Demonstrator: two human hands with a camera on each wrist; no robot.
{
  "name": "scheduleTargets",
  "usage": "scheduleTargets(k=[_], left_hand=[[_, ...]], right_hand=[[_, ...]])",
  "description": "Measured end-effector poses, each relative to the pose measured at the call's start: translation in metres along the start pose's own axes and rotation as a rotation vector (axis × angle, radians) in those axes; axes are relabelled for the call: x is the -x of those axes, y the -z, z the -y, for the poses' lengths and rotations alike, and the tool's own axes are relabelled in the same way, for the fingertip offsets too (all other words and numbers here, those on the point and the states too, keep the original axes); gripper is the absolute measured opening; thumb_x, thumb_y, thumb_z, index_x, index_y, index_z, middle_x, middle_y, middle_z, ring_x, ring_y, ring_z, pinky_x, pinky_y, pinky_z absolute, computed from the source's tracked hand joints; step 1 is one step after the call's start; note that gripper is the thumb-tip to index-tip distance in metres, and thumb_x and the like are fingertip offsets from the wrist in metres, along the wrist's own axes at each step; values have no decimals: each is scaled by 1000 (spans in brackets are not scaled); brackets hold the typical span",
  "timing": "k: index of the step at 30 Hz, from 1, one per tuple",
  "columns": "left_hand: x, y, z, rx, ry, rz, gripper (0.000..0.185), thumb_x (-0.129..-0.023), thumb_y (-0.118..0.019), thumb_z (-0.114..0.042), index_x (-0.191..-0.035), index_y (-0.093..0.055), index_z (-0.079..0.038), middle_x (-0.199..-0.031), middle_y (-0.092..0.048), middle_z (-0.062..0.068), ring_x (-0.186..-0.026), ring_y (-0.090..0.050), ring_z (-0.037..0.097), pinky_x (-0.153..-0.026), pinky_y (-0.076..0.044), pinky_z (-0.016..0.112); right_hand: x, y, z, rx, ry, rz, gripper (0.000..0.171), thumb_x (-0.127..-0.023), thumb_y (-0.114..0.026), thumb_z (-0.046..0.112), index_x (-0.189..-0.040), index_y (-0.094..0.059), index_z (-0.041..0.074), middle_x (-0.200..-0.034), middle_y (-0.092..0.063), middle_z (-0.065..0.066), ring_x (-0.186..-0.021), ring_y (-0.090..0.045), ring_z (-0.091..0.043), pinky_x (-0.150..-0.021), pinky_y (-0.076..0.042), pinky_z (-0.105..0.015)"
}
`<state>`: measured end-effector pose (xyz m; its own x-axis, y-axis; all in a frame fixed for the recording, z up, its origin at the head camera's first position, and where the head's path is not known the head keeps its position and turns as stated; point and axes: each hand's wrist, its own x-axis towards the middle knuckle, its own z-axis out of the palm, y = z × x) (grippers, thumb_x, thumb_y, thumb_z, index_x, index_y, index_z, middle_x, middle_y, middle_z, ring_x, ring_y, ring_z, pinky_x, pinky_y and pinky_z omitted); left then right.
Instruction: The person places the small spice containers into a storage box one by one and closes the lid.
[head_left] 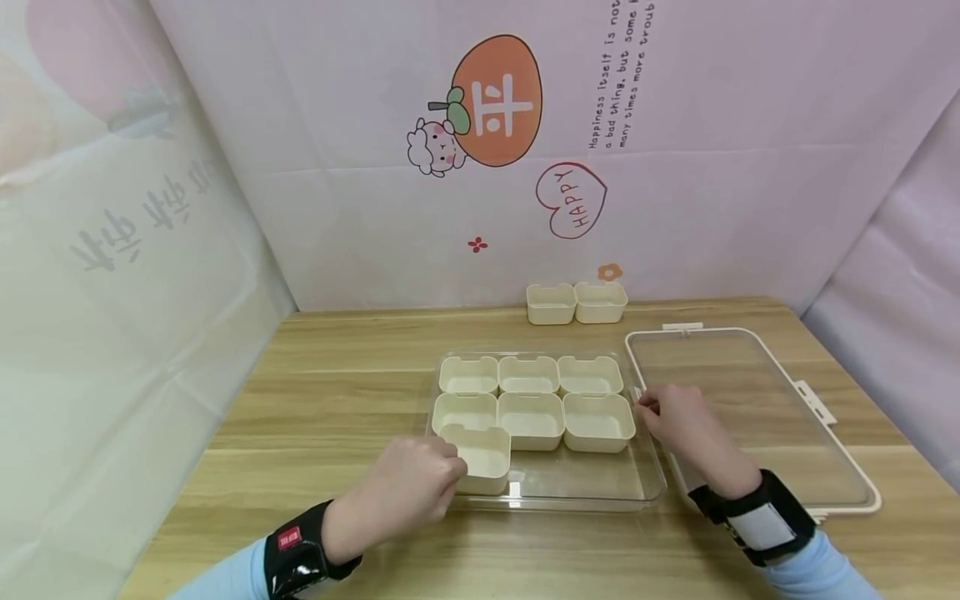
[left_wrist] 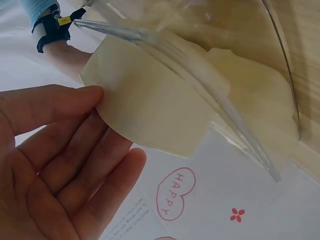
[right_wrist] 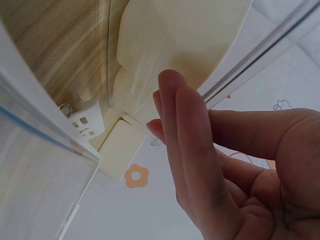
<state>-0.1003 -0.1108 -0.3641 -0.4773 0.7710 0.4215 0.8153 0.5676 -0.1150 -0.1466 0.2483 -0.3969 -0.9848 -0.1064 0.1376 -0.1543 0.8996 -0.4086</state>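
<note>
In the head view my left hand (head_left: 405,483) pinches a small cream plastic box (head_left: 486,458) at the front left of a clear tray (head_left: 577,483). The left wrist view shows the thumb on one side of this box (left_wrist: 150,95), its fingers partly hidden behind it. Within the tray stand two rows of matching boxes, among them a middle one (head_left: 531,419). The held box overlaps the front-left one (head_left: 465,408). At the tray's right wall is my right hand (head_left: 690,429); in the right wrist view its fingers (right_wrist: 192,145) are fairly straight beside the clear wall.
Two more cream boxes (head_left: 551,305) stand side by side at the back of the wooden table (head_left: 337,392). To the tray's right lies a clear lid (head_left: 750,375) with a white frame and clips. A printed cloth (head_left: 360,217) hangs behind the table.
</note>
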Motion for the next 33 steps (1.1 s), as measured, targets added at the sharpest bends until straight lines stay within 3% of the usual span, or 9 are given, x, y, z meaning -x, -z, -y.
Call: scheduleTargets(k=[15, 33], left_hand=[[1, -10, -3, -38, 4, 119, 25, -67, -65, -6, -52, -50, -18, -52, -43, -10, -45, -38, 4, -38, -23, 18], [2, -12, -2, -43, 40, 233, 24, -61, -57, 0, -51, -46, -18, -50, -41, -10, -43, -34, 5, -38, -22, 21]], right_hand=[[1, -1, 1, -14, 6, -12, 14, -86, -60, 9, -82, -71, 3, -63, -59, 1, -55, -48, -12, -51, -40, -26], [0, 1, 1, -21, 1, -15, 13, -85, -62, 9, -81, -71, 3, -66, -62, 0, -56, -50, -11, -52, -40, -26]])
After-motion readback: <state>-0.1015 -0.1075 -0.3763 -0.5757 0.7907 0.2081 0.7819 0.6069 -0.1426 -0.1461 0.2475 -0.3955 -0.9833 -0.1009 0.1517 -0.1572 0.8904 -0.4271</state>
